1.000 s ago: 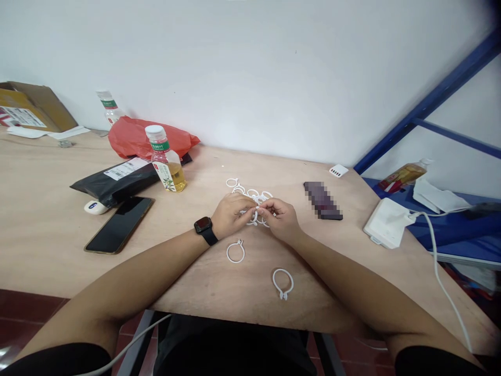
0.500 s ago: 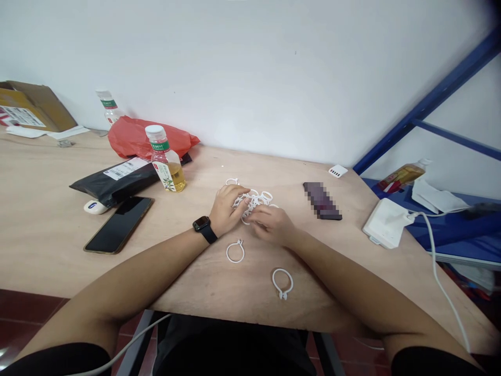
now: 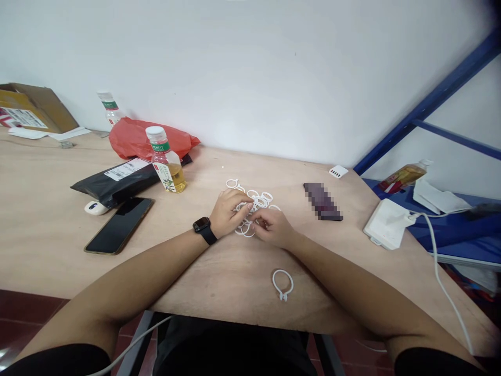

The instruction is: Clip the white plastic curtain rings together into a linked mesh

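Note:
Several white plastic curtain rings [image 3: 266, 197] with small clip ends lie in a loose heap at the middle of the table. My left hand [image 3: 230, 211], a black watch [image 3: 202, 224] on its wrist, reaches over the heap's left side with fingers and thumb bent around rings. From the right, my right hand [image 3: 274, 225] meets it, fingers curled and pinching at a ring; the exact grip is partly hidden. Below the fingers, a few rings [image 3: 246, 230] poke out toward me. One separate ring [image 3: 282, 285] lies near the front edge, its clip end facing me.
Left of my hands are a drink bottle [image 3: 168, 167], a black parcel [image 3: 113, 183], a red bag [image 3: 136, 137], a phone [image 3: 119, 225] and a white mouse [image 3: 96, 208]. On the right lie another phone [image 3: 323, 201] and a white power adapter [image 3: 385, 224] with a cable.
The ring that lay alone below my left hand is gone from that spot; rings now show at the heap's near edge, under my fingers. My hands have shifted only slightly.

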Demonstrator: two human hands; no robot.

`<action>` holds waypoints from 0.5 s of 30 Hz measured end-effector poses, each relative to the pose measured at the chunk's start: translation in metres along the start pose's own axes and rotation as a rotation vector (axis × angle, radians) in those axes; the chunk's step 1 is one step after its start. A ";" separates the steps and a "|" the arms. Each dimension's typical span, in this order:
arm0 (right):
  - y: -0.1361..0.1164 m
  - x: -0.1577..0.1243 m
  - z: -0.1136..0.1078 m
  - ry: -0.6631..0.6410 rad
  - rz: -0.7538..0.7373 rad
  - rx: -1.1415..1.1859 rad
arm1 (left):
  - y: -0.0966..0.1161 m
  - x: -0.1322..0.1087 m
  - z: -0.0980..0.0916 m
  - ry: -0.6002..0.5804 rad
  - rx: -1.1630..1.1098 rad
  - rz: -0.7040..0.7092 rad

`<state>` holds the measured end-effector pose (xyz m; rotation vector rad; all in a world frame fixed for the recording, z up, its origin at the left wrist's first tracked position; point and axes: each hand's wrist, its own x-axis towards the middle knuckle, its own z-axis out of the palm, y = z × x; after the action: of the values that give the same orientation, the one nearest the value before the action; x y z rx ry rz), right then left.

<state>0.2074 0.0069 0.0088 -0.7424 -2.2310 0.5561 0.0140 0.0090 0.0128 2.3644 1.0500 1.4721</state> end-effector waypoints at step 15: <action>0.015 0.005 0.000 0.273 0.273 0.465 | -0.002 0.000 0.004 -0.035 0.025 0.019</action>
<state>0.2092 0.0214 0.0028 -0.8201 -1.6718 1.0004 0.0163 0.0115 0.0103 2.4151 1.0468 1.4265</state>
